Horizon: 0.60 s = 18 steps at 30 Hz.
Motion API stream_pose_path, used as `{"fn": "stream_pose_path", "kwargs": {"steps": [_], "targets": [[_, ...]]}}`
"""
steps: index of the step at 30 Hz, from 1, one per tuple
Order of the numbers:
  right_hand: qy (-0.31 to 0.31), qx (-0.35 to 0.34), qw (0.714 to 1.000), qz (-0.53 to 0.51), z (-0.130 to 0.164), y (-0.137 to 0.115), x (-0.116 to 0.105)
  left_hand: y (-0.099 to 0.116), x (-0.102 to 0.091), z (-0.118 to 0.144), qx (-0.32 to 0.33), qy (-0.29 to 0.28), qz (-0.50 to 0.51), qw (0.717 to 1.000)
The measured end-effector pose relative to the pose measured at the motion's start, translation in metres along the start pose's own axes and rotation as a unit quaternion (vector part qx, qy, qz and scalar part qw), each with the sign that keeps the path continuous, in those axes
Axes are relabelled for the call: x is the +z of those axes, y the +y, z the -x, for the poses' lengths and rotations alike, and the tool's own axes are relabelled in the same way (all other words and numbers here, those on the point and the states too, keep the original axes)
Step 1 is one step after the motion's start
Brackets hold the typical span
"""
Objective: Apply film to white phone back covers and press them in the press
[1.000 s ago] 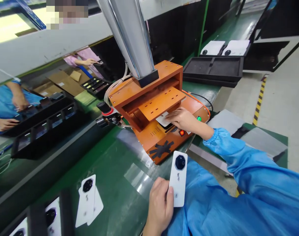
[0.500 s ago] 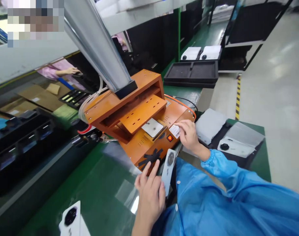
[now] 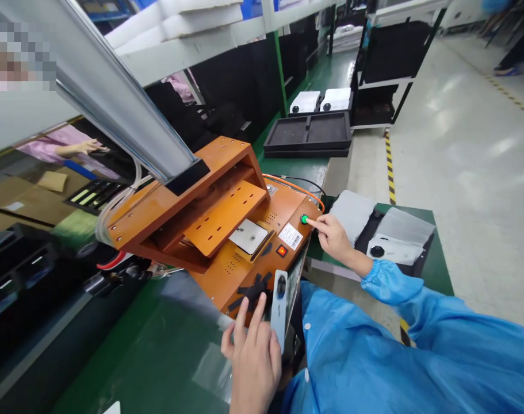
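Observation:
The extended index finger of my right hand point(image 3: 332, 234) touches a green round button point(image 3: 303, 219) on the orange press machine point(image 3: 283, 201); its other fingers curl with nothing visible in them. My left hand point(image 3: 255, 356) is open, with two fingers stretched onto black tape strips point(image 3: 253, 289) on the machine's front. Close beside it, a pale blue phone back panel point(image 3: 279, 313) with a dark camera ring leans upright at the machine's edge. A white phone-sized panel point(image 3: 248, 236) lies in the fixture below the raised orange plate point(image 3: 231, 215).
A lit red switch point(image 3: 282, 250) and a label point(image 3: 291, 236) sit on the machine's front. Wrapped panels point(image 3: 395, 250) lie on a side table to the right. Black trays point(image 3: 307, 135) stand behind. A metal column point(image 3: 132, 98) rises over the press. Another person's hand point(image 3: 83, 148) is at far left.
My right hand has moved from over the label to the green button, now uncovered. My left fingers remain at the black tape. The camera view has shifted.

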State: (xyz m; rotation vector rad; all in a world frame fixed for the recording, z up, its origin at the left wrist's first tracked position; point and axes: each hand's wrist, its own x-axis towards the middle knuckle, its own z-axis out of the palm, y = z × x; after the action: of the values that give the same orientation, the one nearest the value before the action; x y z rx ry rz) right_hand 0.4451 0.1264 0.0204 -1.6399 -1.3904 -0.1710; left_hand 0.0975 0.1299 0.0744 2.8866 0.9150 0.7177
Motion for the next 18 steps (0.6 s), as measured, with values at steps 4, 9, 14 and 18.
{"fn": "stream_pose_path", "kwargs": {"steps": [4, 9, 14, 18], "targets": [[-0.198, 0.098, 0.923, -0.316, 0.052, -0.041, -0.028, 0.024, 0.003, 0.014, -0.019, 0.051, 0.077, 0.996], [-0.274, 0.334, 0.718, -0.546, 0.122, -0.091, -0.040, 0.050, 0.037, 0.023, -0.033, 0.028, 0.155, 0.987], [-0.239, 0.425, 0.731, -0.476, 0.126, -0.059, -0.056, 0.072, 0.059, 0.009, 0.051, -0.076, 0.275, 0.957], [-0.261, 0.374, 0.871, -0.183, 0.116, 0.004, -0.090, 0.083, 0.059, 0.002, 0.063, -0.145, 0.337, 0.928]]}}
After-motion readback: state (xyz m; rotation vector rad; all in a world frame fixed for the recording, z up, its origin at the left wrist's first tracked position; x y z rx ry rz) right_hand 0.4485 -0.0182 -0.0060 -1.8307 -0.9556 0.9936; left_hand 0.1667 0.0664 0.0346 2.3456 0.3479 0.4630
